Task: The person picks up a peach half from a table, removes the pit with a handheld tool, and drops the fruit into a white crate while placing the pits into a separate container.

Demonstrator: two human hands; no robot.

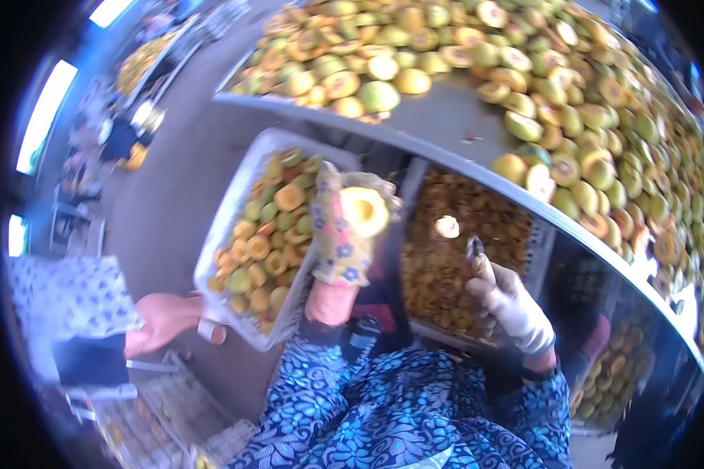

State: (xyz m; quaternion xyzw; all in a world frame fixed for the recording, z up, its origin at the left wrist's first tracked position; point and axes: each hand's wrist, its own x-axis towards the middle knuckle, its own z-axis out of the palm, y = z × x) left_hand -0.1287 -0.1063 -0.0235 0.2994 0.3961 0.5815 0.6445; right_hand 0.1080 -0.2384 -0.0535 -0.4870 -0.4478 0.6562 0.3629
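Fruit half [365, 213]: sat in our left hand [335, 227], mid-view; yellow rim, paler round hollow facing up.
Hands: well apart; left curled round the half, our right hand [520, 313] at 4 o'clock, clamped on a metal-tipped tool [483, 268].
Metal table [446, 117]: edge ran 10 to 4 o'clock; bare patch at 1.
White crate [285, 141]: crowded our left wrist, 8 to 9.
Open room: we had a gap between hands; floor [152, 211] at 9, past the crate.

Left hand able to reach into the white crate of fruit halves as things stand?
Likely yes: the left hand, though holding a fruit half, overlaps the open white crate in this view, and nothing visible blocks the way.
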